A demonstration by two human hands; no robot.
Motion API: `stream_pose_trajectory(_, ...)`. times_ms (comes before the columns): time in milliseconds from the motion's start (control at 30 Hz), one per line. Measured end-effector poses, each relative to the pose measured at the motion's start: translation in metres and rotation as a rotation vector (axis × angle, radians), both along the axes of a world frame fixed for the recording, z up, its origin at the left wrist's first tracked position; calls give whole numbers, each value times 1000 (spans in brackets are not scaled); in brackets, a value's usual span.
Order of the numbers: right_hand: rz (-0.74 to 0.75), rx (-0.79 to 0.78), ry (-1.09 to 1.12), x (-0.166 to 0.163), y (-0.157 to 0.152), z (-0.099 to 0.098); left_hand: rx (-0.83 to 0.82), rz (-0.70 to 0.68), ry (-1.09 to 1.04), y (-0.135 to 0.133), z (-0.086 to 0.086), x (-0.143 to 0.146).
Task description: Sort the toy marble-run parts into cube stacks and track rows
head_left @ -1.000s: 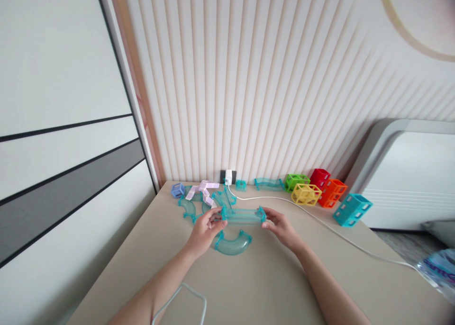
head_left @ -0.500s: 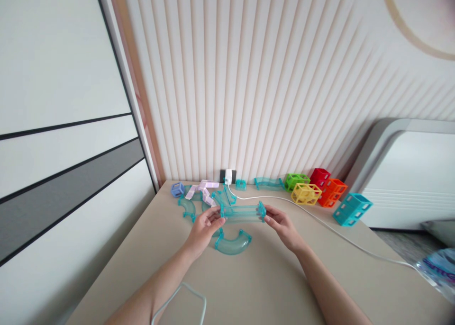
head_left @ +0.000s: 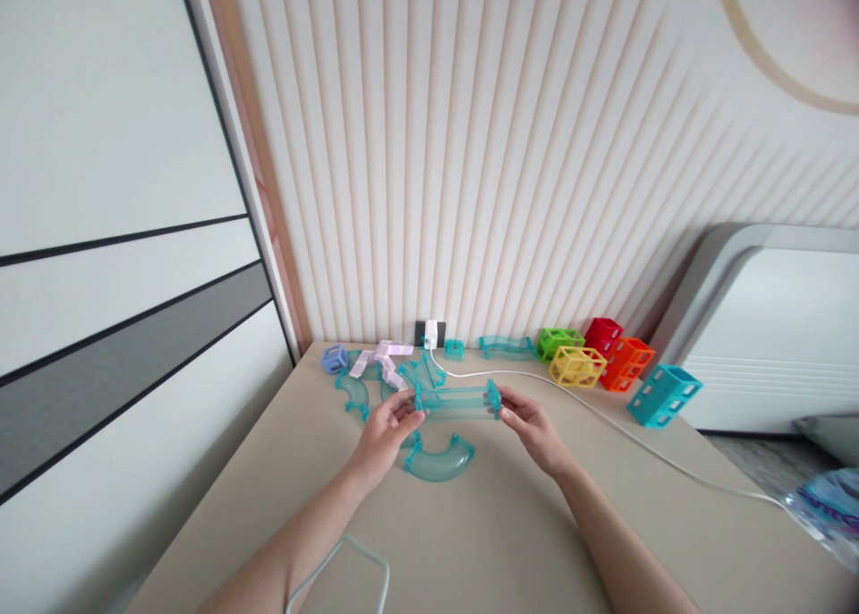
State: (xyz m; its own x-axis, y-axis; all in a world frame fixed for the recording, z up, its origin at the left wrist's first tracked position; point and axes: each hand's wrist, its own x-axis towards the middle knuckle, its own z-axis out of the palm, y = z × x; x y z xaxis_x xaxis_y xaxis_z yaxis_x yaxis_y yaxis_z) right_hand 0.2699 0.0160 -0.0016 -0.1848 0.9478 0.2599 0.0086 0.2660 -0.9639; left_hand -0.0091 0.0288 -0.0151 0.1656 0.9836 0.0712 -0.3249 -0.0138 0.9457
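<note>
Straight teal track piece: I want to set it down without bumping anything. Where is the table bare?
Bare: the near table in front of the curved teal piece; also the left strip between the table edge and the left hand. Crowded: the back edge, with track pieces, white cable and coloured cubes.

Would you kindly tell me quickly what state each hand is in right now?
Left hand: closed, holding the left end of the straight translucent teal plastic track piece.
Right hand: closed, holding the same piece's right end.
</note>
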Motion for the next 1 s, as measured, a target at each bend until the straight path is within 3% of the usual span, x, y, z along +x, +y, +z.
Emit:
stream_pose_trajectory(767, 3, -38, -36, -2, 0, 0, 33, -18, 13, 5, -7, 0)
stream_pose_trajectory(1000, -71, -29, -130, 2, 1, -4, 45, -17, 29, 4, -7, 0)
